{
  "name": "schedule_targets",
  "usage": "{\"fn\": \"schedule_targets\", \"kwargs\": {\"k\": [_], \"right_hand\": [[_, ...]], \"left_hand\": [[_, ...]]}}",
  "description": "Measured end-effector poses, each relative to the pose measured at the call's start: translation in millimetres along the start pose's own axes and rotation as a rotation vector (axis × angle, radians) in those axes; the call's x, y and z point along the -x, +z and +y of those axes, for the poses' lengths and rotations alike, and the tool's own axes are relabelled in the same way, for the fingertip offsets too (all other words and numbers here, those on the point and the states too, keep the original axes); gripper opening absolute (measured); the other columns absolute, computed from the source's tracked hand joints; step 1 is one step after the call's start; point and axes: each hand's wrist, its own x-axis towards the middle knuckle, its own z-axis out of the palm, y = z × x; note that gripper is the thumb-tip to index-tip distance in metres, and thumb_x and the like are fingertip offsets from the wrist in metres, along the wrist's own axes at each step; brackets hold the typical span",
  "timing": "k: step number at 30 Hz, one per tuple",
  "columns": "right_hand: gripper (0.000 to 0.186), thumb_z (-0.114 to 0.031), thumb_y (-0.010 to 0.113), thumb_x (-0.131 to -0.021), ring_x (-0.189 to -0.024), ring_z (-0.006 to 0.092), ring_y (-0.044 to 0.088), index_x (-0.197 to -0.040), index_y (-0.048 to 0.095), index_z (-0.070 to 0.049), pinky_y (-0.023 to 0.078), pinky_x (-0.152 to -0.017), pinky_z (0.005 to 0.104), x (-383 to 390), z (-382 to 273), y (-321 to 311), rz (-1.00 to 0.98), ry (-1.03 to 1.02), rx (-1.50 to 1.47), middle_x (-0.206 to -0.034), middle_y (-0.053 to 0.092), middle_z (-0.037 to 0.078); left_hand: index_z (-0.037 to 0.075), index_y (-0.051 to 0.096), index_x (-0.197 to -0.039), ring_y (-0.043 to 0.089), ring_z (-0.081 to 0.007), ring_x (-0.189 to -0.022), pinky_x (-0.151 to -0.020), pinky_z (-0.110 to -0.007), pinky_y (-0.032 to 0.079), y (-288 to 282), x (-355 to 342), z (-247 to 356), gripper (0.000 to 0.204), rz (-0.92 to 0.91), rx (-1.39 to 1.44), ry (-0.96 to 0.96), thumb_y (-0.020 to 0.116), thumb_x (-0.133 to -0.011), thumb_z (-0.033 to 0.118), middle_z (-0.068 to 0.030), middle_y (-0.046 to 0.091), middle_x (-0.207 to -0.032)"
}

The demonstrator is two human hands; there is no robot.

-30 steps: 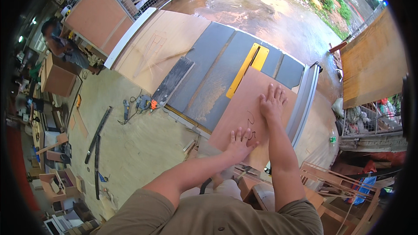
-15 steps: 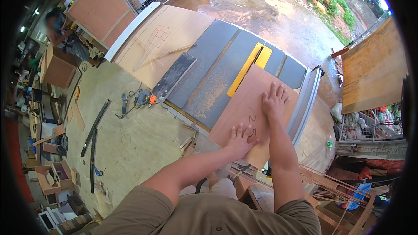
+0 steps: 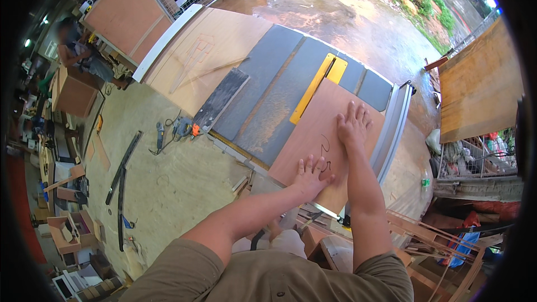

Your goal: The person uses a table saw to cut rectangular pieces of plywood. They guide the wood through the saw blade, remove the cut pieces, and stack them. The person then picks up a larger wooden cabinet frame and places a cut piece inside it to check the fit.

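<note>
A reddish-brown wooden board (image 3: 310, 140) with dark pencil-like marks lies flat on the grey table saw (image 3: 268, 117). Its far end covers part of the yellow insert plate (image 3: 305, 100) around the blade slot; whether the blade stands up there is hidden. Its right edge runs along the silver rip fence (image 3: 389, 134). My left hand (image 3: 311, 178) presses palm down near the board's near edge, fingers spread. Farther forward, close to the fence, my right hand (image 3: 354, 126) also rests flat on the board with fingers stretched out.
Left of the saw top are a dark strip (image 3: 221, 100) and a light plywood sheet (image 3: 218, 45) with a thin offcut. Power tools (image 3: 182, 127) and black bars (image 3: 122, 176) lie on the floor. A person (image 3: 78, 50) is at far left; wood scraps (image 3: 447, 240) are at lower right.
The board has slid slightly forward over the yellow plate, with both hands flat on it. My view has shifted a little.
</note>
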Motion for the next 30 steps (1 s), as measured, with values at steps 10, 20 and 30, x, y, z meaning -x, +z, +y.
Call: {"fn": "schedule_targets", "kwargs": {"k": [10, 20, 30], "right_hand": [[0.067, -0.047, 0.043, -0.097, -0.151, 0.0348, 0.008, -0.155, 0.026, -0.018, 0.002, -0.121, 0.0519, -14.7, 5.3, 2.0, 0.000, -0.005, -0.023, -0.163, 0.014, 0.016], [0.068, -0.048, 0.043, -0.096, -0.151, 0.0361, 0.010, -0.154, 0.029, -0.017, 0.004, -0.120, 0.0533, -24.3, 10.0, 5.8, 0.057, -0.020, -0.034, -0.161, 0.018, 0.018], [0.066, -0.049, 0.045, -0.095, -0.150, 0.0358, 0.015, -0.152, 0.034, -0.018, 0.007, -0.120, 0.0537, -32.4, 11.4, 5.5, 0.111, -0.022, -0.060, -0.160, 0.022, 0.017]], "left_hand": [[0.034, 0.018, -0.157, 0.000, -0.0564, -0.145, -0.115, -0.068, 0.007, -5.6, -13.0, -0.6, 0.079, -0.008, -0.010, -0.016, 0.055, -0.091, 0.011, -0.0241, -0.002, -0.162], [0.033, 0.016, -0.157, 0.000, -0.0572, -0.144, -0.114, -0.068, 0.010, -10.4, -20.6, -2.7, 0.085, 0.001, -0.057, -0.002, 0.060, -0.088, 0.013, -0.0270, -0.002, -0.161], [0.032, 0.016, -0.157, 0.001, -0.0581, -0.144, -0.113, -0.070, 0.011, -12.9, -28.8, -4.2, 0.093, 0.026, -0.078, 0.009, 0.070, -0.083, 0.017, -0.0282, 0.001, -0.160]]}}
